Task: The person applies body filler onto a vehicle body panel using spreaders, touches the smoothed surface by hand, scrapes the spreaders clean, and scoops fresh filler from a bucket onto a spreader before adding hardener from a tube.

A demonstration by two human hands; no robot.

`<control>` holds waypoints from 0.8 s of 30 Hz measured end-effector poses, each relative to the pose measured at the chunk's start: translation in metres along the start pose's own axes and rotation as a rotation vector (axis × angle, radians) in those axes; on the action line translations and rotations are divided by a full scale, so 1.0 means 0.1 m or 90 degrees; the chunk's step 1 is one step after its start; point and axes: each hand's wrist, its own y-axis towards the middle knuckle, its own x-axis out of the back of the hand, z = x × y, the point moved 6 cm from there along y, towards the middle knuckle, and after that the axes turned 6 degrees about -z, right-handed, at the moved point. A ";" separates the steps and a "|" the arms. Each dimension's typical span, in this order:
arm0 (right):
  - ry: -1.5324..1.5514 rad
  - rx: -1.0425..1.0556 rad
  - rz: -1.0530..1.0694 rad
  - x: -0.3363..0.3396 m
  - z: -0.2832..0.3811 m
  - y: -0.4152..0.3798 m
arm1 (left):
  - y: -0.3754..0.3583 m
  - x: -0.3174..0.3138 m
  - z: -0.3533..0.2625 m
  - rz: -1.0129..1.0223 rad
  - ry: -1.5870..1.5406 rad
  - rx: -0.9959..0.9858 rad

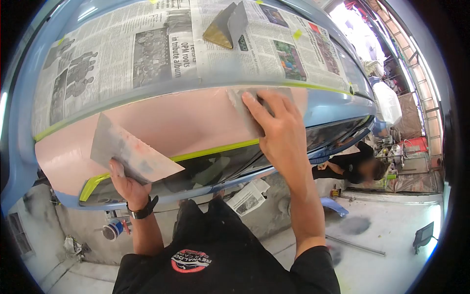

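Note:
My right hand (279,115) is closed on a flat grey putty spreader (248,117), pressed against the car's curved roof edge. Under it runs a long pink filler-coated strip (171,115), smooth over most of its length. My left hand (128,186) grips a flat grey putty board (128,152) by its lower edge, thumb on top. Pink and dark smears cover the board's face, which is tilted in front of the pink strip. Most of my left fingers are hidden behind the board.
Taped newspaper (156,59) covers the roof, and a folded sheet of sandpaper (220,32) stands on it. Yellow-green tape (215,151) borders the strip above the side windows. A can (113,229) is low at left. Another person (357,164) crouches at right, beside the car.

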 end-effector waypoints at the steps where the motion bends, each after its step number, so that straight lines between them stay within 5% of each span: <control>1: 0.003 0.002 0.006 0.01 0.02 -0.03 | 0.00 -0.02 0.00 0.012 -0.027 0.009; 10: -0.049 0.027 -0.033 -0.11 0.14 -0.46 | 0.01 -0.12 -0.04 0.079 -0.047 0.012; 16: -0.033 0.003 0.057 0.18 0.10 -0.42 | 0.04 -0.23 -0.07 0.060 -0.060 0.009; 24: -0.050 0.003 -0.072 0.08 0.04 -0.04 | 0.05 -0.22 -0.04 0.036 -0.032 0.024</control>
